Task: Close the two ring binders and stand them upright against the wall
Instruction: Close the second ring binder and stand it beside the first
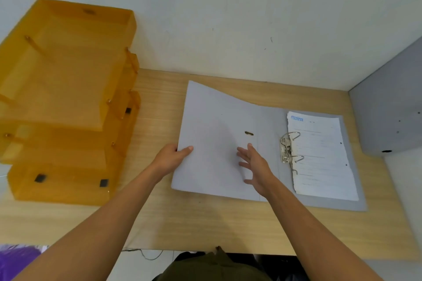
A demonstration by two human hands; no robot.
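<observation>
One ring binder (217, 125) lies open on the wooden desk, grey inside. Its left cover is lifted off the desk and tilts up toward me. My left hand (172, 158) grips that cover's left edge, thumb on top. My right hand (254, 167) hovers with spread fingers over the cover near the spine, holding nothing. The metal ring mechanism (288, 150) stands on the right half, with a stack of punched papers (324, 157) threaded on it. I see no second binder in view.
A stack of orange translucent letter trays (66, 102) fills the desk's left side. The white wall (228, 18) runs behind the desk. A grey partition (388, 107) closes off the right. The desk's front edge (205, 247) is near my body.
</observation>
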